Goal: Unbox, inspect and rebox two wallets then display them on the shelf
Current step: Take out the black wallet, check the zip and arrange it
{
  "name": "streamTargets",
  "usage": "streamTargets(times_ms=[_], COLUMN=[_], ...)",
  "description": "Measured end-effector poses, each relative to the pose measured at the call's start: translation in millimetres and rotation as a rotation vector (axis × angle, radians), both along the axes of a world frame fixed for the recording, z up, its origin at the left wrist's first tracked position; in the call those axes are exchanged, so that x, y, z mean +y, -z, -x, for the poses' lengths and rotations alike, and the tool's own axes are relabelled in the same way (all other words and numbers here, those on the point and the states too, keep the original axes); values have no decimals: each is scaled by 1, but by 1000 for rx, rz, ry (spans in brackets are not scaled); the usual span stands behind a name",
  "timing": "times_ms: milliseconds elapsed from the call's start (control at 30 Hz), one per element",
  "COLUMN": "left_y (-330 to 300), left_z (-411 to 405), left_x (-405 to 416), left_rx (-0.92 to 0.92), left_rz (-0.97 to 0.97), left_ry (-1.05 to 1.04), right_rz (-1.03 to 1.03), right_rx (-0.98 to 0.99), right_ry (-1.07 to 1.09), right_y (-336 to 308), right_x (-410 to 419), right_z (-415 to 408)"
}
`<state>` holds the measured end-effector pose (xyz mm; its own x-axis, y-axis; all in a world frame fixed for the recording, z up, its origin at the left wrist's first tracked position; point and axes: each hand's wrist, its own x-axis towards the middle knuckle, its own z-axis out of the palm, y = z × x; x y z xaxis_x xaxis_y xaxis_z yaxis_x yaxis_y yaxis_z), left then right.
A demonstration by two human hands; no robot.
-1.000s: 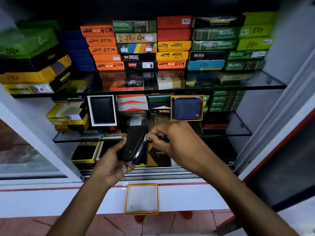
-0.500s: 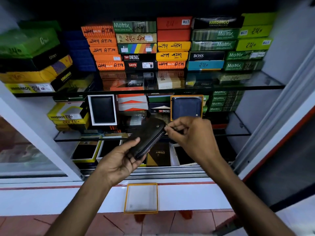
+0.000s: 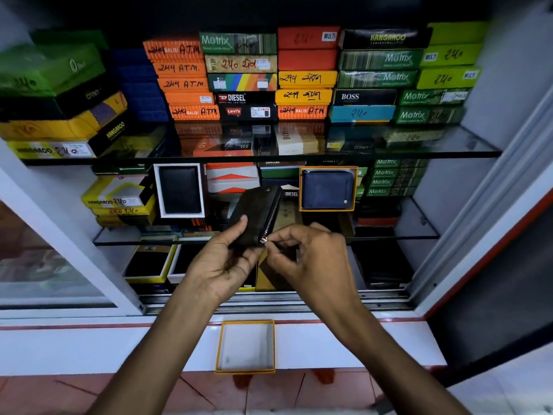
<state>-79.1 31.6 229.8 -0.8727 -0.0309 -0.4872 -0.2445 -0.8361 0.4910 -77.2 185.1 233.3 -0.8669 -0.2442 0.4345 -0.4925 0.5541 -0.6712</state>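
A dark zip wallet stands tilted in my left hand, thumb on its face, in front of the middle shelf. The fingertips of my right hand pinch the metal zipper pull at the wallet's lower corner. An empty orange-rimmed box lies open on the white ledge below my hands. On the middle glass shelf a blue wallet in an orange-rimmed box stands upright to the right, and a black wallet in a white-rimmed box stands to the left.
Stacks of coloured wallet boxes fill the upper glass shelf. More open boxes lie on the bottom level behind the sliding-door track. A glass door frame stands at the left, a white frame at the right.
The wallet has risen and turned more upright in my left hand. My right hand has moved from its upper end down to the zipper pull at the lower corner.
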Motion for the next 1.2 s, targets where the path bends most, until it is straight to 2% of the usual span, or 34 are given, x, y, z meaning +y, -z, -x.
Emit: streamTargets(times_ms=[267, 467, 633, 867, 1033, 1200], left_y=[11, 23, 16, -10, -24, -21], left_z=[-7, -15, -15, -8, -6, -6], left_x=[-1, -18, -34, -44, -25, -11], left_rx=[33, 67, 165, 177, 184, 155], left_rz=[-7, 22, 124, 297, 362, 427], left_ry=[16, 138, 313, 545, 694, 707], right_rz=[-46, 7, 36, 40, -3, 22], right_rx=[126, 154, 123, 106, 5, -85], right_ry=[79, 122, 2, -183, -316, -433], right_y=[-8, -21, -26, -34, -31, -22], right_x=[15, 36, 36, 30, 16, 16], right_z=[10, 24, 27, 45, 66, 82])
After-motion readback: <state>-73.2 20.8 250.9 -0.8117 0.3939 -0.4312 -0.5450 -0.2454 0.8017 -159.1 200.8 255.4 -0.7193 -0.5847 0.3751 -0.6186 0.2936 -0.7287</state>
